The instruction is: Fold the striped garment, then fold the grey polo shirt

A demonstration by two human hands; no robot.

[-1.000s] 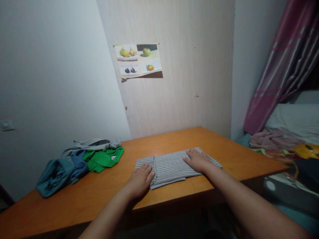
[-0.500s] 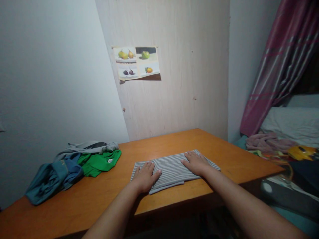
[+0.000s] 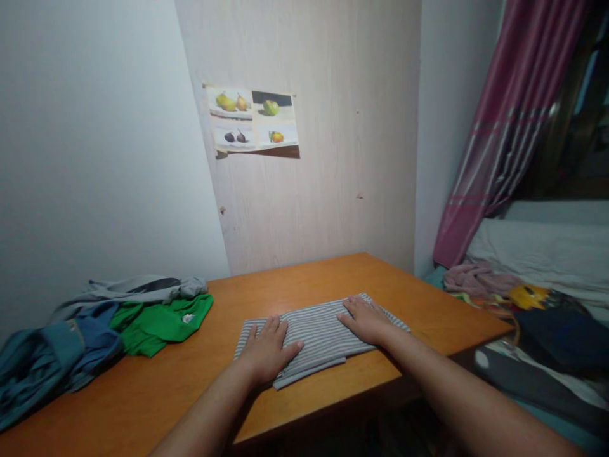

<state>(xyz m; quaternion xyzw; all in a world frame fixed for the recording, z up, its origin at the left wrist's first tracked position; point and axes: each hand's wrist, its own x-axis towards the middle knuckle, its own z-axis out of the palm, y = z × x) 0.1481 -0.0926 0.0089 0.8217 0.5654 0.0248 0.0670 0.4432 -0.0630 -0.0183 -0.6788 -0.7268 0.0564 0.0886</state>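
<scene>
Orange table point(image 3: 295, 277); left hand point(image 3: 265, 351), right hand point(image 3: 366, 320) spread on striped cloth point(image 3: 318, 336)

Counting from the middle of the view, two hands are showing: the left hand point(image 3: 267, 349) between six and seven o'clock, the right hand point(image 3: 365, 320) at five. One striped cloth point(image 3: 311, 336) is lying at six o'clock on one table point(image 3: 328, 277). Toward eight o'clock, one green garment point(image 3: 162, 324) and one grey garment point(image 3: 137, 294) are lying with blue-teal fabric point(image 3: 42, 355), whose number of pieces is staying unclear. At eleven, one sheet point(image 3: 252, 122) is displaying four panels, including one green apple point(image 3: 271, 108), one orange fruit point(image 3: 276, 136) and two dark fruits point(image 3: 230, 137). One curtain point(image 3: 499, 127) is hanging at two.
</scene>
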